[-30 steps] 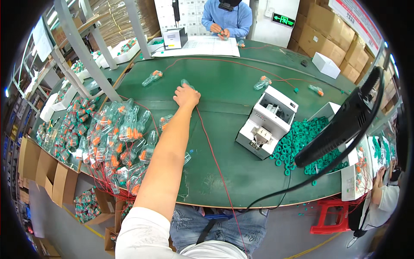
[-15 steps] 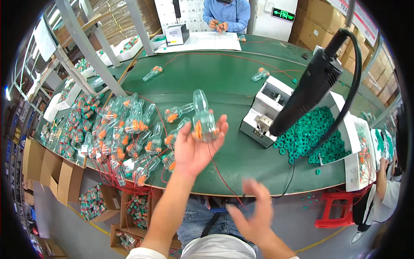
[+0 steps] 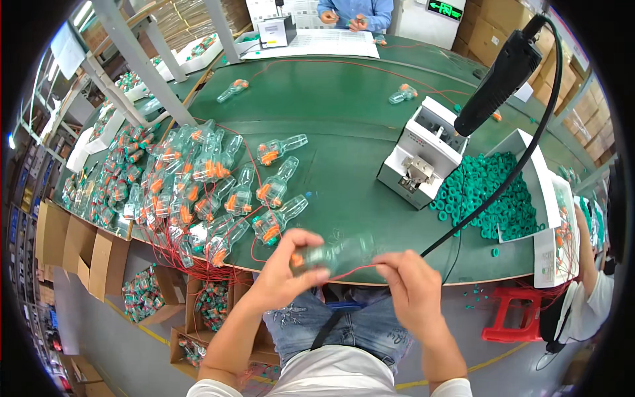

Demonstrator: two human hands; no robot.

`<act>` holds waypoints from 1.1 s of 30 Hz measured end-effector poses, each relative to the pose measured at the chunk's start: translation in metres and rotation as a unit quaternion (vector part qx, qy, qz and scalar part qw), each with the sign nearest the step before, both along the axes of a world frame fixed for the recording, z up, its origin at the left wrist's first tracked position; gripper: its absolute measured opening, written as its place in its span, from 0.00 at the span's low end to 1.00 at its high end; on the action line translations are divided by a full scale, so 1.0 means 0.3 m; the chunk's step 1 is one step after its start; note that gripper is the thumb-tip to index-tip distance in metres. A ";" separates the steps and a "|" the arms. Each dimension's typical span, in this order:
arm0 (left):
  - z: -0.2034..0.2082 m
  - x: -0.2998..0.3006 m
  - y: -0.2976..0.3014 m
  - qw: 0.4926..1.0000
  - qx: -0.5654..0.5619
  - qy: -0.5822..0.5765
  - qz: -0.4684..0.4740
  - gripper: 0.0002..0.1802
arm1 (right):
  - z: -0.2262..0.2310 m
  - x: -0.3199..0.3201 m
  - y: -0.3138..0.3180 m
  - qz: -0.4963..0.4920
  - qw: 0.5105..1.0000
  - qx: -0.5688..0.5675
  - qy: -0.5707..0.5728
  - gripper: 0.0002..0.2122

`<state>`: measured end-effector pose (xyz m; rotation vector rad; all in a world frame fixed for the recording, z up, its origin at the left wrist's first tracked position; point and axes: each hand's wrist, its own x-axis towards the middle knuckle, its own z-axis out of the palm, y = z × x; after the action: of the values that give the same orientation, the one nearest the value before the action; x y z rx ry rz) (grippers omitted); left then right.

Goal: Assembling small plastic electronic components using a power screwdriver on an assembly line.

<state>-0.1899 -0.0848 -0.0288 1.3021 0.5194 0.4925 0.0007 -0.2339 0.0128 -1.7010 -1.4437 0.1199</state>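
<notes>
A clear plastic bottle-shaped piece (image 3: 347, 251), smeared by motion, lies nearly level over the table's front edge, neck toward the right. My left hand (image 3: 288, 271) grips its wide end, where some orange shows. From it a thin red cord (image 3: 354, 270) runs to my right hand (image 3: 413, 284), which pinches it between thumb and fingers. Just beyond my left hand, several similar clear pieces with orange insides (image 3: 270, 225) rest on the green tabletop (image 3: 344, 159). A larger heap of them (image 3: 205, 162), trailing red cords, spreads to the left.
A white boxy machine (image 3: 423, 155) stands right of centre, below a hanging black electric screwdriver (image 3: 499, 83). Beside it, an open white box (image 3: 546, 192) spills green rings (image 3: 493, 198). Cardboard boxes (image 3: 165, 294) and a red stool (image 3: 512, 317) stand below. A co-worker in blue (image 3: 377, 13) sits opposite.
My left hand has lowered the clear piece toward me and tipped it from upright to nearly level. My right hand, empty before, now pinches the red cord. The screwdriver hangs farther from me.
</notes>
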 end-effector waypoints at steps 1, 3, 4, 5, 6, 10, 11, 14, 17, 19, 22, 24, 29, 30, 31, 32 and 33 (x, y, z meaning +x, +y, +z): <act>0.015 -0.022 0.003 1.000 -0.002 0.001 -0.007 0.26 | 0.013 0.023 0.009 0.006 1.000 -0.011 -0.020 0.06; 0.032 -0.053 0.008 0.980 0.093 -0.084 -0.157 0.26 | -0.030 0.027 0.018 0.009 0.999 -0.025 -0.039 0.05; 0.060 -0.058 -0.006 0.974 0.059 -0.149 -0.160 0.23 | -0.108 0.013 0.036 0.055 0.998 0.002 -0.016 0.05; 0.075 -0.052 -0.022 0.974 0.060 -0.149 -0.162 0.23 | -0.159 -0.010 0.050 0.101 0.994 0.029 0.007 0.05; 0.084 -0.036 -0.037 0.987 0.041 -0.146 -0.057 0.21 | -0.178 -0.084 0.025 0.162 0.986 -0.027 0.026 0.05; 0.064 -0.054 0.019 0.946 0.299 0.033 -0.121 0.19 | -0.099 -0.132 -0.055 0.274 0.940 -0.108 0.172 0.06; 0.086 -0.064 0.026 0.902 0.289 0.047 -0.317 0.19 | -0.082 -0.077 -0.021 0.211 0.959 -0.062 0.177 0.05; 0.126 -0.086 -0.011 0.968 0.120 -0.061 -0.210 0.16 | -0.193 -0.143 -0.063 0.255 0.917 -0.138 0.273 0.05; 0.077 -0.097 0.044 0.955 0.281 0.089 -0.023 0.16 | -0.062 -0.153 -0.079 0.249 0.914 -0.168 0.271 0.05; 0.082 -0.101 0.063 0.886 0.197 -0.019 -0.418 0.19 | -0.126 -0.116 -0.033 0.155 0.956 -0.053 0.243 0.05; 0.094 -0.089 0.043 0.954 0.178 -0.013 -0.241 0.18 | -0.200 -0.186 -0.060 0.285 0.913 -0.181 0.227 0.05; 0.058 -0.068 0.023 0.967 0.166 0.173 -0.082 0.19 | -0.124 -0.191 -0.080 0.326 0.900 -0.171 0.235 0.06; 0.071 -0.106 0.037 0.972 0.218 0.035 -0.079 0.17 | -0.210 -0.182 -0.070 0.247 0.930 -0.178 0.205 0.07; 0.043 -0.087 0.048 0.956 0.242 0.077 -0.147 0.18 | -0.190 -0.183 -0.072 0.243 0.940 -0.146 0.190 0.07; 0.028 -0.081 0.050 0.933 0.264 0.124 -0.210 0.19 | -0.165 -0.177 -0.065 0.245 0.946 -0.114 0.177 0.07; 0.056 -0.078 0.061 0.898 0.254 0.033 -0.358 0.20 | -0.165 -0.142 -0.024 0.249 0.944 -0.099 0.192 0.07; 0.077 -0.110 0.054 0.920 0.175 -0.021 -0.351 0.19 | -0.177 -0.118 0.011 0.253 0.941 -0.084 0.206 0.07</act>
<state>-0.2229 -0.0687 -0.0058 1.7034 -0.1035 0.0032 -0.0348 -0.2306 -0.0402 -1.2883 -1.5385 0.8514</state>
